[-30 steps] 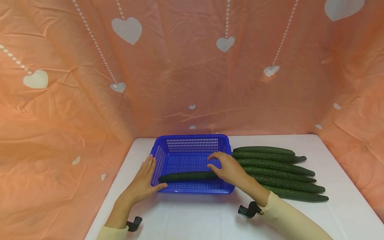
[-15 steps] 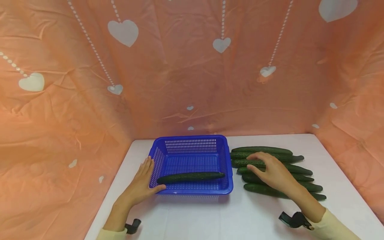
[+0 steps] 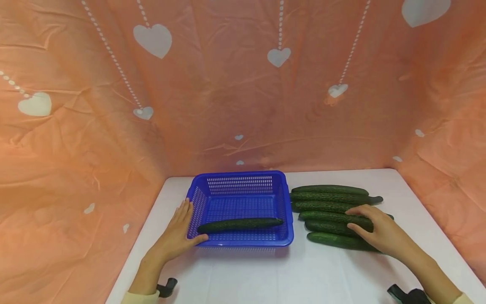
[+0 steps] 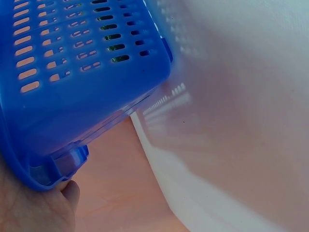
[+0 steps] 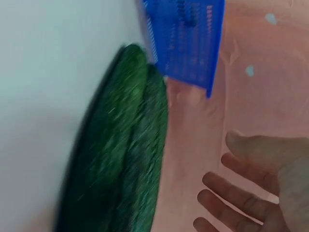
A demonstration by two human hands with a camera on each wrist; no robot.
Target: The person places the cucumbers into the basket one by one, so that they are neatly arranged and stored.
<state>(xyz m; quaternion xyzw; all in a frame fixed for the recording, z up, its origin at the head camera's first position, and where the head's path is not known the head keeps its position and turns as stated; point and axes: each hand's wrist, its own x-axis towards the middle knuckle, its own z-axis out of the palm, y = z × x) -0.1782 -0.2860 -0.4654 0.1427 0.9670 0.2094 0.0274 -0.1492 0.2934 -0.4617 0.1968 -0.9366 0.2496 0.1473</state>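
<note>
A blue plastic basket (image 3: 250, 243) with slotted walls stands on the white table, and one long dark green cucumber (image 3: 240, 225) lies inside along its front side. My left hand (image 3: 171, 237) rests on the basket's left side, fingers straight along the rim and thumb over the front corner. In the left wrist view the basket's slotted wall (image 4: 91, 92) rises beside the hand. Several more cucumbers (image 3: 326, 216) lie side by side to the basket's right. Over their right ends is my right hand (image 3: 387, 234), thumb and fingers spread apart with nothing between them, partly covering the front ones.
The white table (image 3: 243, 278) stretches in front of the basket. Behind and on both sides hangs an orange sheet (image 3: 228, 105) printed with white hearts. A black wrist-worn device (image 3: 408, 294) shows on the right wrist and another black device (image 3: 167, 287) on the left.
My right hand has moved from over the basket, away from the cucumber in it, rightward to the cucumbers on the table. My left hand has kept its place on the basket.
</note>
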